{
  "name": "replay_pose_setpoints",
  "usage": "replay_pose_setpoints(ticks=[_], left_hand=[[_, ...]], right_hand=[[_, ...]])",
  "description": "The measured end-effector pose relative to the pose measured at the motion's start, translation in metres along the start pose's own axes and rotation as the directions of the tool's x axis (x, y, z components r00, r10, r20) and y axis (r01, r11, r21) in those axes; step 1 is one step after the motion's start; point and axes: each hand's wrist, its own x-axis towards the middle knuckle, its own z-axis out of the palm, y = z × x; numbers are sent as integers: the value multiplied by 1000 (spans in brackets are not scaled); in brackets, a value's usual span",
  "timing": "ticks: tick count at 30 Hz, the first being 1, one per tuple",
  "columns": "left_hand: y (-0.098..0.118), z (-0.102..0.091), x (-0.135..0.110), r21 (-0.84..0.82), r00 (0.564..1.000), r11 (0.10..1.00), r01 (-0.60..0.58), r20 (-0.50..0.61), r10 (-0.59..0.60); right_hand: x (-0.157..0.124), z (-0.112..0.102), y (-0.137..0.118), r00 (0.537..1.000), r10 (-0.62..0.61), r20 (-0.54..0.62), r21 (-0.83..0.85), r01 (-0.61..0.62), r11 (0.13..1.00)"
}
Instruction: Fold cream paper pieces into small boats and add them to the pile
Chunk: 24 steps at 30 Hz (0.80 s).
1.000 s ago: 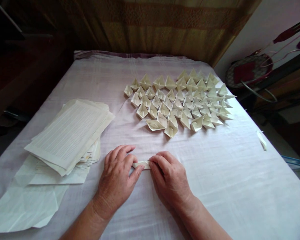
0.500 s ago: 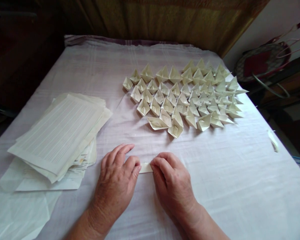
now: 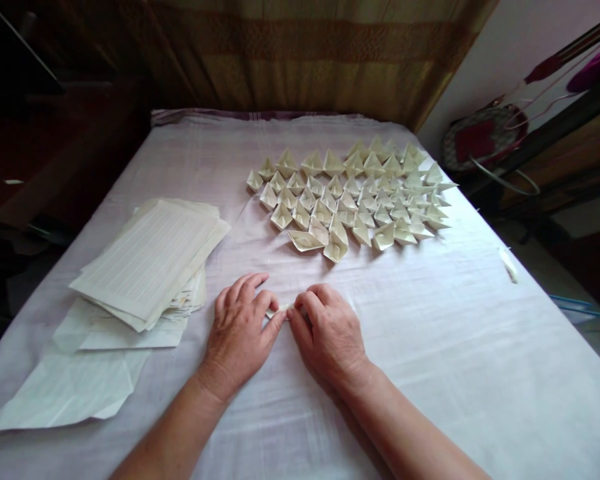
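Between my two hands, low on the cloth, is a small folded piece of paper (image 3: 283, 309), mostly covered by my fingers. My left hand (image 3: 243, 327) pinches its left end between thumb and index finger, the other fingers curled loosely above. At its right end my right hand (image 3: 327, 330) grips with thumb and fingertips pressed together. The two thumbs nearly touch. Beyond my hands stand several folded paper boats (image 3: 335, 247), grouped in close rows, pale cream in colour.
Left of my hands lies a stack of printed sheets (image 3: 140, 260), with a loose thin sheet (image 3: 75, 393) below it. A white cloth (image 3: 430, 373) covers the table. A small white scrap (image 3: 508, 265) lies near the right edge. A brown curtain (image 3: 300, 60) hangs behind.
My hands have drawn closer together, and less of the paper shows between them. The head view has shifted, so the table sits differently in it. The boats and stack stay put.
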Motion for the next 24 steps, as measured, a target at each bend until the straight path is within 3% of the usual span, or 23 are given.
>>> replay_pose_setpoints(ticks=[16, 21, 24], left_hand=[[2, 1, 5, 42, 997, 997, 59, 50, -61], [4, 0, 5, 61, 996, 995, 77, 49, -80], [1, 1, 6, 59, 994, 995, 78, 68, -82]], right_hand=[[-6, 1, 17, 998, 11, -63, -18, -13, 1000], [-17, -4, 16, 984, -160, -72, -23, 159, 987], [-27, -8, 9, 970, -235, 56, -76, 239, 968]])
